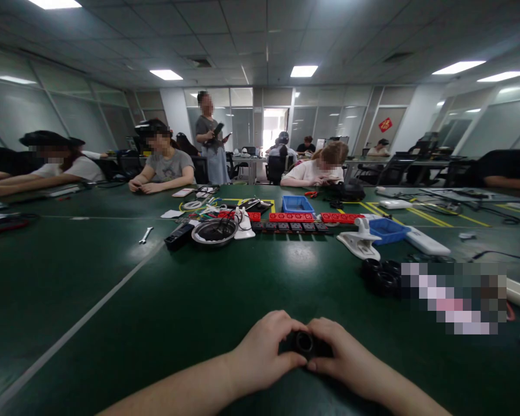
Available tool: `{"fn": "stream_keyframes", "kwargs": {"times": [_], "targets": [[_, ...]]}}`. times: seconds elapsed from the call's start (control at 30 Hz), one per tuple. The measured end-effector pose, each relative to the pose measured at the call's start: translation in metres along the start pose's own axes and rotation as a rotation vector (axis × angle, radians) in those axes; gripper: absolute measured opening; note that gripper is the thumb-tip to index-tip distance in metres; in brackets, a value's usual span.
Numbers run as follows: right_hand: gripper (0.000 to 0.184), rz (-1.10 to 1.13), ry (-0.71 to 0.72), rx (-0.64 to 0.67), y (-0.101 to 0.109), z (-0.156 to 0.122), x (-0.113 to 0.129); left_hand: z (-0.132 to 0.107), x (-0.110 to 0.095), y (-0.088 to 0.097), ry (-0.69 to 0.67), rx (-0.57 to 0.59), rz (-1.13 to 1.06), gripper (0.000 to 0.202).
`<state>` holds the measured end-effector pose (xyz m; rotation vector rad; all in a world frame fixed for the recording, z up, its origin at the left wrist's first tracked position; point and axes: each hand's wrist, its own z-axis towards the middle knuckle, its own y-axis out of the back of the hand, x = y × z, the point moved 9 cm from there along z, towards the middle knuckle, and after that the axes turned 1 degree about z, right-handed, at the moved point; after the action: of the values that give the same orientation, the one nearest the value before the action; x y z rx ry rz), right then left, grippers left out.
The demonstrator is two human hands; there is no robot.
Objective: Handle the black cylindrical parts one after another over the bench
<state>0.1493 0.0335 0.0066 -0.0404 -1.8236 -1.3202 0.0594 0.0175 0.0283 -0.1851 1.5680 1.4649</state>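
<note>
Both my hands meet at the near edge of the green table (199, 289). My left hand (264, 349) and my right hand (344, 358) are curled round a small black round part (304, 342) with a ring-shaped opening on top. Fingers and thumbs of both hands press on it from either side. The part rests low, on or just above the table surface; which of the two I cannot tell.
Farther off lie several black rings (381, 276), a white clamp-like piece (360, 241), two blue trays (387, 230), red power strips (291, 217), a round metal dish (214, 232), a black block (179, 236) and a small wrench (146, 234). Other people sit around the table.
</note>
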Motion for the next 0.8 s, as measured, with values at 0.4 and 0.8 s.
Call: {"fn": "stream_keyframes", "kwargs": {"times": [0.4, 0.8], "targets": [[0.040, -0.122, 0.001, -0.050, -0.002, -0.001, 0.001, 0.001, 0.001, -0.006, 0.083, 0.044, -0.014, 0.033], [0.038, -0.094, 0.132, 0.003, 0.001, -0.007, 0.011, -0.002, -0.002, -0.011, 0.039, 0.006, -0.024, 0.023]]}}
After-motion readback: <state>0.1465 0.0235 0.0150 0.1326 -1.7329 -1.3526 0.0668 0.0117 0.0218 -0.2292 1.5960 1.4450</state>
